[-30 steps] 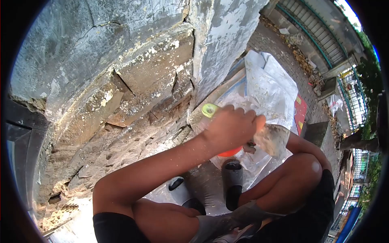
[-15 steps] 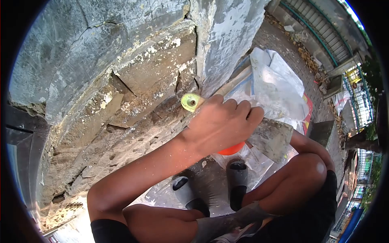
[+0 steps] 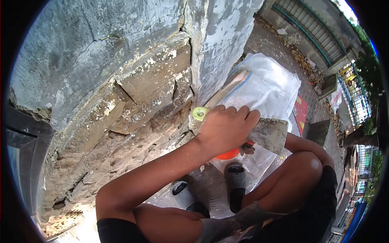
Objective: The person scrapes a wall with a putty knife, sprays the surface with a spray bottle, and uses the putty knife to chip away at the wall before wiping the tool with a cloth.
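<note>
My left hand point(image 3: 229, 127) is closed around a putty knife, palm down in front of the wall. The yellow-green handle end point(image 3: 199, 114) with its hole sticks out toward the wall. On the other side of the fist shows the wide, mortar-smeared blade point(image 3: 270, 135). My right forearm comes in from the right and passes behind this blade. Below the blade a few curled fingers of my right hand point(image 3: 246, 150) show beside an orange rounded object point(image 3: 228, 154). My left hand and wrist cover most of that object, so its kind is unclear.
A stone wall point(image 3: 150, 97) with flaking plaster fills the left, meeting a grey pillar point(image 3: 219, 36). White plastic sheeting point(image 3: 275, 81) lies on the ground beyond my hands. My feet in grey sandals point(image 3: 235, 178) are below. Green railings point(image 3: 302, 30) stand farther off.
The putty knife's handle end has shifted right and down in view, and the blade slightly left. Fingers of my right hand now show below the blade. The camera view has turned slightly.
</note>
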Motion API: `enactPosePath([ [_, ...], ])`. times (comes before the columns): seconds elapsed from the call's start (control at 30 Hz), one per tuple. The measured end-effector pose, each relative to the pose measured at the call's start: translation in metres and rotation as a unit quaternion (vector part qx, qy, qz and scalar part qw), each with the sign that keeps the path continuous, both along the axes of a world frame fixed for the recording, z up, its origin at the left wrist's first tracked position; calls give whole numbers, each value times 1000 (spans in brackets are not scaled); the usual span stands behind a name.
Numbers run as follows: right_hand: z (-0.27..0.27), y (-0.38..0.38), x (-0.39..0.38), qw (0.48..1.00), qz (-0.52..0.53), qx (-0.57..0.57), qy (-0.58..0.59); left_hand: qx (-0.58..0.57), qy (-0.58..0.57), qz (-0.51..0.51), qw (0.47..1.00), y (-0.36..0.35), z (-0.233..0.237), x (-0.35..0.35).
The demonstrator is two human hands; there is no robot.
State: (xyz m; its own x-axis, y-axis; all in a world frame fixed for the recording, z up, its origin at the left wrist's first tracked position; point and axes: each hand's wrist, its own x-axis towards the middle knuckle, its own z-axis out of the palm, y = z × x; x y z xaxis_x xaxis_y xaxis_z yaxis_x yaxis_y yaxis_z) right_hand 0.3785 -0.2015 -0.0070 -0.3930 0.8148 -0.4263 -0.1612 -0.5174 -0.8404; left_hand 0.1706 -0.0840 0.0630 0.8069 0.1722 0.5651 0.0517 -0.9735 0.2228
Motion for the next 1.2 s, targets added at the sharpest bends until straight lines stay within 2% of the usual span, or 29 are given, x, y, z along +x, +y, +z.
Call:
enactPosePath([
  [0.03,-4,1,-1,996,-29,-35,73,-23,12,-4,1000,0,6,-4],
  [0.07,-6,1,0,997,-40,-26,53,-69,68,-8,995,5,12,-13],
  [0.13,7,4,-3,997,-50,25,-58,-160,60,69,983,12,3,-26],
  [0.2,8,1,0,995,-88,1,-36,-290,59,139,945,15,0,-39],
  [0.3,11,-1,9,988,-153,9,-18,-320,-41,126,938,25,-41,-59],
  [0.37,13,-1,24,982,-177,50,33,-332,13,108,937,22,-67,-75],
  [0.43,26,-7,25,969,-232,80,16,-355,74,107,926,17,-73,-82],
  [0.5,32,-14,25,968,-222,115,-28,-384,141,121,904,15,-74,-84],
  [0.6,47,-19,20,963,-206,147,-96,-340,111,88,929,23,-87,-79],
  [0.7,47,-22,24,957,-231,169,-46,-358,169,92,914,29,-83,-70],
  [0.8,52,-25,27,963,-219,155,-15,-371,136,79,915,26,-78,-63],
  [0.9,56,-25,22,969,-195,149,10,-353,151,71,920,25,-82,-65],
  [1.0,44,-25,18,974,-204,64,71,-343,175,72,920,28,-91,-67],
  [1.2,39,-19,7,979,-202,22,25,-330,238,79,910,29,-93,-75],
])
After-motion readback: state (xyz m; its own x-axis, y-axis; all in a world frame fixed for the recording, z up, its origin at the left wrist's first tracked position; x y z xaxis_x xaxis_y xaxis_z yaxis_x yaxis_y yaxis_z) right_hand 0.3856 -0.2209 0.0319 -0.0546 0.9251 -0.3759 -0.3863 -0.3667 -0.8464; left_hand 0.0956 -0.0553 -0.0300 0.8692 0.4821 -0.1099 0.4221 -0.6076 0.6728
